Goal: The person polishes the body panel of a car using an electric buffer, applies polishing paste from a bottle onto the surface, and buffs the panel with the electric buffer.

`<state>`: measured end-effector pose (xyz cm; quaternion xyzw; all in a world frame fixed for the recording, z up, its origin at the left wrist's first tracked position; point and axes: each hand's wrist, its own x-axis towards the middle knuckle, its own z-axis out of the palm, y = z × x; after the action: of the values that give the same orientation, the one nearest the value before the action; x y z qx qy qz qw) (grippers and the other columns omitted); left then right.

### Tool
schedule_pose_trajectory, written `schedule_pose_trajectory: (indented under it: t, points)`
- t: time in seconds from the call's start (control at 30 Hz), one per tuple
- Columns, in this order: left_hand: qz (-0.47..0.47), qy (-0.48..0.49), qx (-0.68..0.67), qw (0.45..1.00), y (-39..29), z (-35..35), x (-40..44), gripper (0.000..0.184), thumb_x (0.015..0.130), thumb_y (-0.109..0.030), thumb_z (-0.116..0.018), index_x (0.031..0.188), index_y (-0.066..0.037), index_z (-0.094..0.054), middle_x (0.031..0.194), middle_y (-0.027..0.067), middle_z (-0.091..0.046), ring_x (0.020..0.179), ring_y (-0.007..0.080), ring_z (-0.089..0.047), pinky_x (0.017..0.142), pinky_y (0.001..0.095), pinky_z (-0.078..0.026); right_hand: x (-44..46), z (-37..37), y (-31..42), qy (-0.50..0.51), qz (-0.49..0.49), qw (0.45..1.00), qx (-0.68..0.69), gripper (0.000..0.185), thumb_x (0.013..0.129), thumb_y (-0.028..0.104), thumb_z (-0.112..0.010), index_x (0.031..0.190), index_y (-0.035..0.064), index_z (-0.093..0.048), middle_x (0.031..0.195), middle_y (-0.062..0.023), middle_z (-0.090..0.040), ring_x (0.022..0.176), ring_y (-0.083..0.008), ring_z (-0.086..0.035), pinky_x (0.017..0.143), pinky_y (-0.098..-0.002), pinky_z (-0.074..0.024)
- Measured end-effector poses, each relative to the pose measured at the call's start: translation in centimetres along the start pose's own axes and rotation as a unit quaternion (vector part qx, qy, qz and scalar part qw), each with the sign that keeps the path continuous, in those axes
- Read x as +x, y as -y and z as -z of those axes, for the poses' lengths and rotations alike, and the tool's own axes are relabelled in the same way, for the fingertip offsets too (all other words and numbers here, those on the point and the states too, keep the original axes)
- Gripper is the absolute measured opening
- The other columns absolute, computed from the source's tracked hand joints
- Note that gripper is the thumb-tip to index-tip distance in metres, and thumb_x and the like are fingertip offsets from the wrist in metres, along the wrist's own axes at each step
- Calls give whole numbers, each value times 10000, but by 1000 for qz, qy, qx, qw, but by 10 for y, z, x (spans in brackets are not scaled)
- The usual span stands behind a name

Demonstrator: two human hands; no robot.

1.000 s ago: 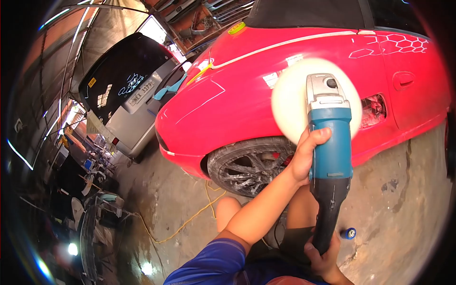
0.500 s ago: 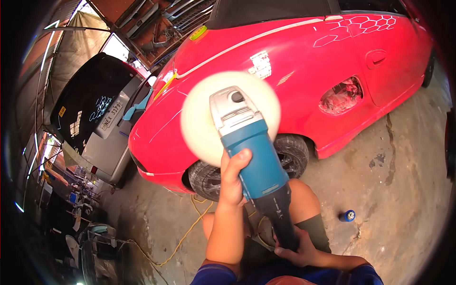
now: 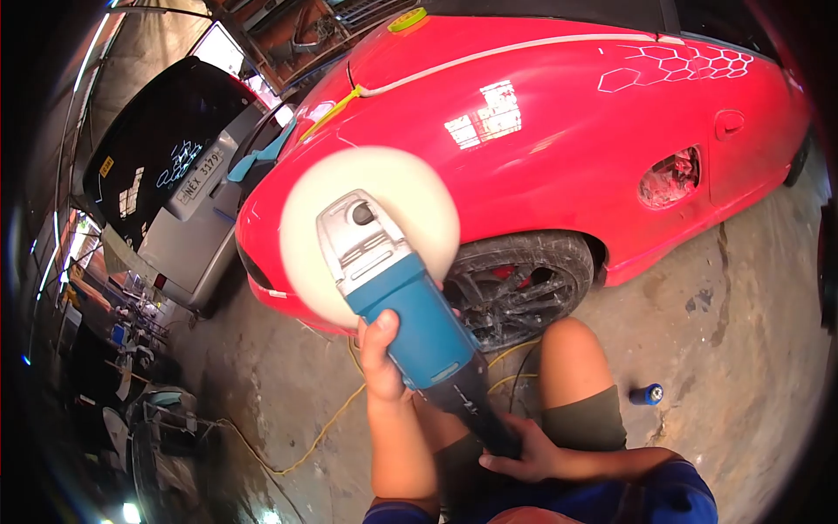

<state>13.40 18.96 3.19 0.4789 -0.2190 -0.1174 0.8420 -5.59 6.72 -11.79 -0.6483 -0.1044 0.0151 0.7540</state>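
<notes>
A blue power polisher (image 3: pixel 416 334) with a silver gear head is held in both my hands. My left hand (image 3: pixel 381 356) wraps around the blue body from the left, thumb on top. Behind it, my right hand (image 3: pixel 530 450) closes around the black rear handle. The round cream pad (image 3: pixel 410 188) at the front lies over the front fender of the red car (image 3: pixel 559 131). Whether the pad touches the paint is hard to tell from above. The front wheel (image 3: pixel 524 293) shows just right of the polisher.
A blue can (image 3: pixel 647 395) stands on the concrete floor at right. The yellow power cord (image 3: pixel 327 428) runs across the floor at left. A silver vehicle (image 3: pixel 188 253) with a dark rear window is parked behind. A yellow-green roll of tape (image 3: pixel 407 19) rests on the red car.
My hands and the polisher have moved left toward the car's front end and slightly lower. More of the front wheel is uncovered, and the view has shifted a little.
</notes>
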Motion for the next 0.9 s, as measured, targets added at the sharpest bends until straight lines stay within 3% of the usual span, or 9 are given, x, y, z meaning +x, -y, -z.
schedule_pose_trajectory:
  t: [0.2,0.3,0.4,0.43,0.53,0.57,0.67,0.77,0.9]
  points:
    - [-18,-47,1,999,-8,54,-22,788,896,-498,-712,1401,82,-541,1182,252,-695,945,364,-761,782,455,-665,28,-18,-18,57,-39,996,-53,602,921,358,-819,1342,-9,-594,1039,-170,-737,962,-296,-749,861,-411,-565]
    - [11,13,-82,996,2,90,-35,827,891,-538,-735,1407,76,-535,1222,254,-681,998,395,-749,841,487,-658,43,-22,-22,78,-33,990,-116,638,909,444,-803,1321,-1,-603,1011,-195,-742,959,-381,-746,867,-446,-570]
    - [-41,-13,-79,996,20,106,-42,858,884,-569,-751,1416,67,-528,1284,255,-656,1062,423,-729,890,520,-644,57,-11,-37,100,-68,974,-193,701,887,527,-792,1315,3,-606,1020,-216,-751,997,-410,-740,876,-471,-568]
    - [-43,-9,-70,997,25,110,-42,893,875,-584,-760,1440,60,-507,1332,255,-632,1111,440,-710,913,543,-634,61,-6,-38,93,-91,974,-186,724,860,555,-819,1287,-1,-635,1033,-207,-765,1018,-373,-757,885,-422,-579]
    - [-48,6,-79,996,42,106,-41,905,876,-584,-758,1453,60,-490,1340,253,-626,1114,436,-711,925,543,-630,59,3,-32,29,-76,973,-216,666,843,557,-836,1194,11,-688,982,-196,-768,966,-364,-767,858,-427,-586]
    - [-46,8,-82,996,46,100,-40,934,855,-580,-774,1464,62,-474,1338,254,-624,1131,435,-706,942,541,-626,55,6,-28,27,-85,975,-204,607,829,566,-845,1093,30,-734,932,-187,-769,925,-362,-772,835,-435,-591]
    - [1,59,-105,993,62,76,-32,968,825,-575,-793,1476,61,-461,1339,260,-620,1147,432,-702,940,537,-628,36,10,-38,-43,-85,975,-200,519,834,516,-855,1021,42,-755,872,-173,-762,858,-328,-777,812,-410,-592]
    - [46,99,-108,988,84,44,-22,951,803,-458,-821,1503,63,-443,1341,264,-622,1155,413,-704,963,523,-624,16,25,-55,-94,-93,979,-156,474,843,396,-857,1092,7,-753,895,-180,-778,856,-311,-788,790,-393,-603]
    - [108,106,-66,986,114,-16,-13,891,785,-286,-841,1505,62,-448,1349,235,-635,1189,373,-693,984,492,-612,-11,50,-96,-191,-68,977,-73,341,826,275,-873,997,12,-741,834,-120,-754,782,-205,-746,735,-358,-575]
